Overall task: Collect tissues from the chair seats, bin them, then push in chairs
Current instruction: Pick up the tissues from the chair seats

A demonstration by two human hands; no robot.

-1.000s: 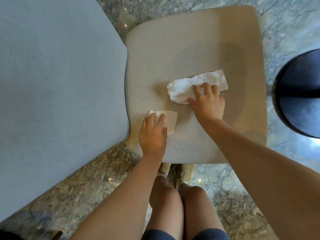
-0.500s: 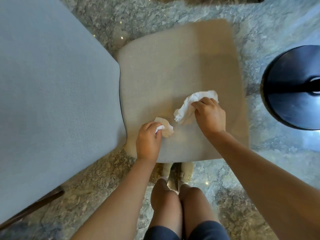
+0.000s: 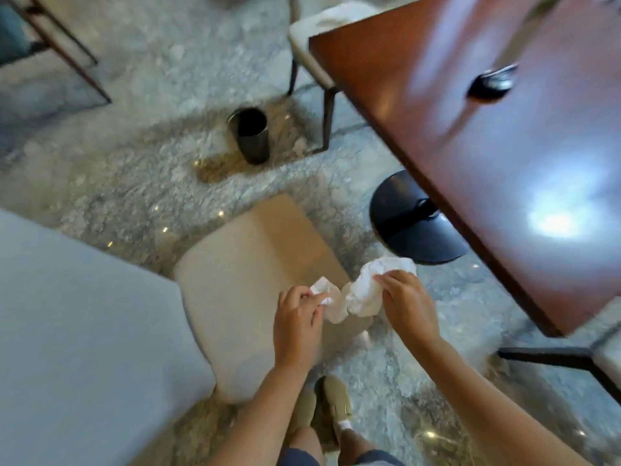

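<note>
My left hand (image 3: pixel 297 319) pinches a small crumpled tissue (image 3: pixel 327 302) above the front edge of the beige chair seat (image 3: pixel 248 264). My right hand (image 3: pixel 406 301) grips a larger white crumpled tissue (image 3: pixel 368 287) just right of it, over the seat's corner. The two tissues nearly touch. A dark cylindrical bin (image 3: pixel 252 134) stands open on the marble floor beyond the chair. The seat itself is bare.
A reddish-brown table (image 3: pixel 487 146) on a black round base (image 3: pixel 413 227) is at the right, with a dark object (image 3: pixel 492 82) on top. The chair's grey backrest (image 3: pixel 77 331) fills the left. Another chair (image 3: pixel 309 38) with something white on its seat stands behind the bin.
Both hands have lifted their tissues off the seat and crumpled them. The view has swung up, so the bin, table and further chairs show.
</note>
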